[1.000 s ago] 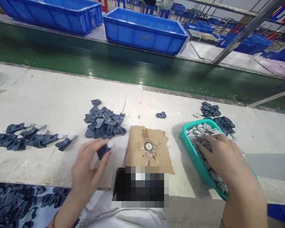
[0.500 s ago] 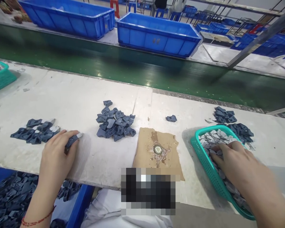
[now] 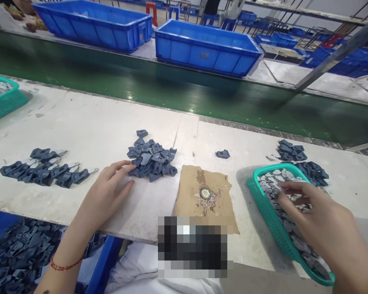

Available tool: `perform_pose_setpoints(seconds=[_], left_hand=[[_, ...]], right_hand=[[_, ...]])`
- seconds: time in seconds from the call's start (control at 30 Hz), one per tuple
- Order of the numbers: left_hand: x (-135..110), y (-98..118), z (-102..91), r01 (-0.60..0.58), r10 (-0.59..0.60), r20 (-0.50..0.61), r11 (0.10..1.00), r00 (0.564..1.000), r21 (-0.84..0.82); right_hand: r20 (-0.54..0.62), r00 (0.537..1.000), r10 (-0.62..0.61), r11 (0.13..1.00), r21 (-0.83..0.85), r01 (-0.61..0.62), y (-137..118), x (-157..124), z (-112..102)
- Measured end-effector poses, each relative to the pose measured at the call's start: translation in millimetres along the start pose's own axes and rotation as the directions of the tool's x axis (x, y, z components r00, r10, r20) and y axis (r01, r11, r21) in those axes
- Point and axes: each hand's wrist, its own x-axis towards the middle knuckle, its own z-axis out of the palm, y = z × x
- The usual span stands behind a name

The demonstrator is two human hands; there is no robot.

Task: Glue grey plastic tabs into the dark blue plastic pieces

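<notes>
My left hand (image 3: 106, 192) lies open on the white table, its fingertips touching the near edge of a heap of dark blue plastic caps (image 3: 151, 157). It holds nothing. To its left lies a row of finished dark blue pieces with metal tips (image 3: 46, 169). My right hand (image 3: 313, 214) is inside the teal basket (image 3: 265, 208), fingers curled over the small grey metal blades (image 3: 274, 183) that fill it. Whether the fingers pinch a blade is hidden.
A torn cardboard sheet (image 3: 205, 196) with a small round metal cap (image 3: 205, 192) lies at the middle. One loose blue cap (image 3: 223, 154) and another blue pile (image 3: 303, 161) lie further right. A second teal basket (image 3: 3, 100), a green conveyor (image 3: 171, 90), blue crates (image 3: 207, 47) and a blue bin of caps (image 3: 15, 255) surround.
My left hand let go of a finished piece at the left row and moved right to the heap of caps. My right hand stayed in the basket, shifting among the blades.
</notes>
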Motion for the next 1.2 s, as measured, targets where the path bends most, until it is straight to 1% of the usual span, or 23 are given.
perform_pose_setpoints(seconds=[0.03,0.07,0.13,0.2,0.27,0.33,0.4,0.43,0.47,0.5,0.53,0.57,0.6,0.63,0.67,0.7,0.73,0.77,0.8,0.9,1.0,1.1,1.2], left_hand=[[2.4,2.6,2.3,0.013,-0.013,0.014,1.000,1.000,0.004],[4.2,4.5,4.0,0.031,-0.032,0.015,0.999,0.999,0.010],[5.9,6.3,5.6,0.065,-0.065,-0.002,0.998,0.998,0.020],[5.7,6.4,5.6,0.078,-0.078,-0.022,0.997,0.997,0.022],[4.3,5.4,4.8,0.090,-0.089,-0.030,0.995,0.996,0.029],[2.2,3.7,3.8,0.099,-0.098,-0.030,0.994,0.995,0.039],[-0.9,2.6,2.5,0.105,-0.104,-0.027,0.994,0.994,0.035],[-2.9,2.9,1.6,0.120,-0.118,-0.052,0.993,0.992,0.024],[-5.2,4.2,0.5,0.146,-0.144,-0.105,0.989,0.984,0.005],[-7.6,6.5,-0.8,0.188,-0.190,-0.169,0.982,0.967,-0.032],[-10.1,10.0,-2.4,0.239,-0.255,-0.241,0.967,0.937,-0.093],[-12.4,14.7,-4.0,0.291,-0.335,-0.295,0.939,0.895,-0.185],[-14.5,20.2,-5.5,0.337,-0.426,-0.311,0.891,0.849,-0.303],[-16.1,26.3,-6.5,0.373,-0.517,-0.276,0.819,0.811,-0.436],[-17.2,32.7,-6.8,0.402,-0.591,-0.201,0.723,0.781,-0.562],[-17.7,39.1,-6.1,0.424,-0.636,-0.107,0.621,0.764,-0.659],[-17.6,45.3,-4.3,0.442,-0.649,-0.014,0.532,0.760,-0.722],[-16.8,51.2,-1.4,0.456,-0.640,0.069,0.464,0.765,-0.759],[-15.4,56.8,2.6,0.465,-0.616,0.131,0.420,0.777,-0.779],[-8.3,72.8,18.0,0.451,-0.495,0.251,0.339,0.832,-0.826],[1.2,88.8,33.0,0.417,-0.373,0.315,0.233,0.873,-0.878],[9.5,104.0,44.3,0.419,-0.299,0.357,0.178,0.885,-0.890],[13.6,115.1,53.4,0.444,-0.244,0.397,0.185,0.885,-0.876]], right_hand=[[0.004,1.000,0.002,0.994,0.107,-0.003,-7.0,-5.5,0.4],[0.006,1.000,-0.027,0.972,0.233,0.025,-14.4,-11.3,2.5],[0.006,0.991,-0.130,0.864,0.491,0.110,-30.3,-21.6,10.6],[0.024,0.980,-0.200,0.748,0.649,0.137,-46.6,-28.7,21.4],[0.026,0.972,-0.236,0.667,0.731,0.142,-61.5,-31.6,31.5],[0.059,0.965,-0.254,0.622,0.774,0.116,-73.2,-30.9,39.4],[0.107,0.960,-0.258,0.606,0.792,0.074,-81.2,-28.0,45.3],[0.124,0.959,-0.254,0.605,0.794,0.058,-83.9,-26.0,47.9],[0.131,0.960,-0.246,0.605,0.795,0.046,-85.9,-23.9,50.4],[0.129,0.964,-0.233,0.605,0.795,0.039,-87.2,-21.7,53.0],[0.126,0.967,-0.220,0.605,0.796,0.034,-87.8,-19.4,55.8],[0.123,0.970,-0.211,0.604,0.796,0.030,-87.9,-17.1,59.0],[0.122,0.971,-0.206,0.603,0.797,0.028,-87.6,-14.8,62.5],[0.123,0.971,-0.203,0.600,0.800,0.024,-87.0,-12.6,66.2],[0.127,0.971,-0.201,0.590,0.807,0.017,-86.2,-10.6,70.1],[0.133,0.971,-0.199,0.573,0.819,0.005,-85.4,-8.9,73.8],[0.141,0.970,-0.198,0.551,0.834,-0.009,-84.7,-7.6,77.3],[0.153,0.969,-0.196,0.526,0.850,-0.028,-84.2,-6.6,80.1],[0.169,0.966,-0.195,0.499,0.865,-0.051,-84.0,-6.0,82.2],[0.218,0.952,-0.217,0.402,0.908,-0.116,-84.5,-5.4,83.2],[0.274,0.932,-0.238,0.288,0.936,-0.202,-84.4,-5.0,78.8],[0.367,0.900,-0.234,0.233,0.920,-0.315,-81.2,-4.3,74.5],[0.444,0.857,-0.261,0.216,0.892,-0.396,-77.4,-4.0,72.4]])
